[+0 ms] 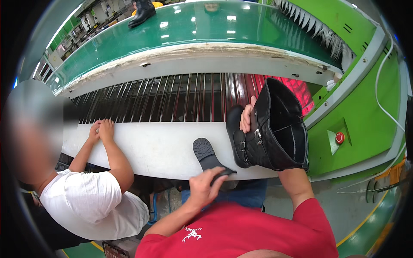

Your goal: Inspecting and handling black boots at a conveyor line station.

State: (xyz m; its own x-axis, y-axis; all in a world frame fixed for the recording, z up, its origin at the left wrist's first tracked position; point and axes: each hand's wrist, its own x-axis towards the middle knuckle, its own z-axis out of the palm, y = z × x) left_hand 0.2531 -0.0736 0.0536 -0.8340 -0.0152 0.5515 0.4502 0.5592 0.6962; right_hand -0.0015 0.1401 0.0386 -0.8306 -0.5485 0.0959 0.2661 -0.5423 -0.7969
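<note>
A black boot (267,144) with buckled straps is in my right hand (247,116). Its wide shaft opening faces up and to the right, and its foot part points left over the white work surface. My right fingers wrap round the boot's far side; the forearm passes beneath the shaft. A black rubber sole (204,157) lies on the white surface just left of the boot, its ridged heel end pointing away from me. My left hand (206,185) is closed on the sole's near end, at the surface's front edge. The fingers partly hide that end.
Beyond the white work surface (129,142) runs a row of metal rollers (172,99), with red light at its right. A green conveyor belt (193,26) carries another boot (142,13). A green machine housing with a red button (340,138) stands right. A co-worker's hands (102,130) rest at left.
</note>
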